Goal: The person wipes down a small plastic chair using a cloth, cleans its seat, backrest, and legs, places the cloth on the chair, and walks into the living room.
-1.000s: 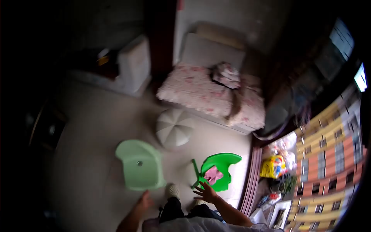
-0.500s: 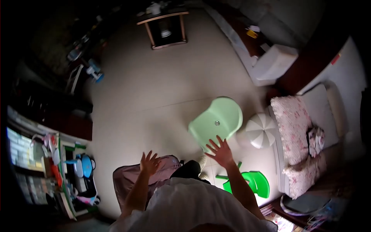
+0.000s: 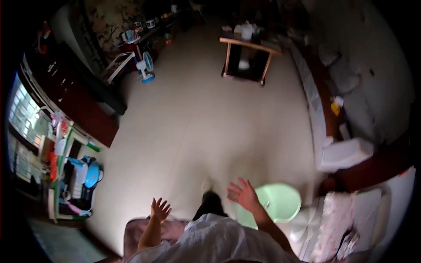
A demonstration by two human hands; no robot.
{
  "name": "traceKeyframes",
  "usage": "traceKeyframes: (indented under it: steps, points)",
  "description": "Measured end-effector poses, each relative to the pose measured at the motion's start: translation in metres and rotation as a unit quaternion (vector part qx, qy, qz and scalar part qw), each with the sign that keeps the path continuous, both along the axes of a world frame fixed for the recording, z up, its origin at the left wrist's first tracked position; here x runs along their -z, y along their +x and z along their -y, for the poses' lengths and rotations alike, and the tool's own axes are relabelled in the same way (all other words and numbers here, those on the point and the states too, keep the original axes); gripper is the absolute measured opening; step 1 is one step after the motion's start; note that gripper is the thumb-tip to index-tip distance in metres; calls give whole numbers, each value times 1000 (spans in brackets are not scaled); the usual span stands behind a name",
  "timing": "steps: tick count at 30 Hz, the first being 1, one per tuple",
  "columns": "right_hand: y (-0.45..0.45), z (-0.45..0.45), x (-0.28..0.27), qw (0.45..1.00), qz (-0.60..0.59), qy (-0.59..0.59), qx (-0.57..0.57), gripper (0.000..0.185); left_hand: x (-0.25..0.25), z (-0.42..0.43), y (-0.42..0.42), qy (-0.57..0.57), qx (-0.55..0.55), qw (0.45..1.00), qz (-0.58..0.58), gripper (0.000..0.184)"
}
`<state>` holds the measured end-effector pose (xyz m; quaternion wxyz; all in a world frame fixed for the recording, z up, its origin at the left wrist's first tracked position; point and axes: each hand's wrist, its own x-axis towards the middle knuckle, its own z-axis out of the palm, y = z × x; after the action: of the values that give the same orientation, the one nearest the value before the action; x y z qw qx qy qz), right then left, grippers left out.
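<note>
My left hand (image 3: 161, 211) is held out in the air with its fingers apart and nothing in it. Below it, partly covered by my arm and shirt, lies a brownish-pink fabric-like item (image 3: 135, 230). My right hand (image 3: 244, 195) also hangs in the air, fingers spread and palm bare. In the view it overlaps the left edge of a pale green plastic tub (image 3: 283, 200) on the floor; I see no grip on it. My forearm hides part of the tub. One foot (image 3: 206, 186) shows between my hands.
A low table (image 3: 250, 41) stands far ahead, with a blue-and-white fan (image 3: 146, 68) to its left. A blue ride-on toy (image 3: 91, 174) is at left. On the right are a white block-shaped item (image 3: 346, 154), a pale round pouf (image 3: 305, 223) and a seat with a floral cover (image 3: 335, 223).
My view has tipped upward and turned left, so the tub and brownish item sit lower. The bright green chair has left the view. One foot shows further forward. Both hands stay open.
</note>
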<state>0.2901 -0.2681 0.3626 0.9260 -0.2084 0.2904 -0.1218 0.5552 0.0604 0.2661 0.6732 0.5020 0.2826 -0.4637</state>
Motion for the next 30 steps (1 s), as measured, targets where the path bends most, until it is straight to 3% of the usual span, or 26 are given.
traceKeyframes:
  steps: [3,6,9,11,15,20,27,30]
  points:
    - [37,68,17,998,-51,23,30,67,15,102,40,5,9,1000,-17,66]
    - [91,126,18,987,-160,-1,-27,65,-46,196,73,-171,92,980,36,66]
    - [155,168,3,992,-116,-22,-44,65,-103,240,104,-269,151,950,39,64]
    - [194,187,-18,995,-93,-23,-33,65,-109,255,124,-266,160,950,42,62]
    - [244,220,-20,998,-37,0,-46,65,-87,252,149,-154,9,987,41,60]
    - [264,282,-3,997,-43,24,-54,64,-60,267,188,-105,-72,992,19,62]
    - [298,437,27,997,-60,45,-13,58,-42,430,276,-141,-116,983,14,59]
    - [344,500,12,997,-74,21,7,58,-91,525,313,-179,-10,983,36,61]
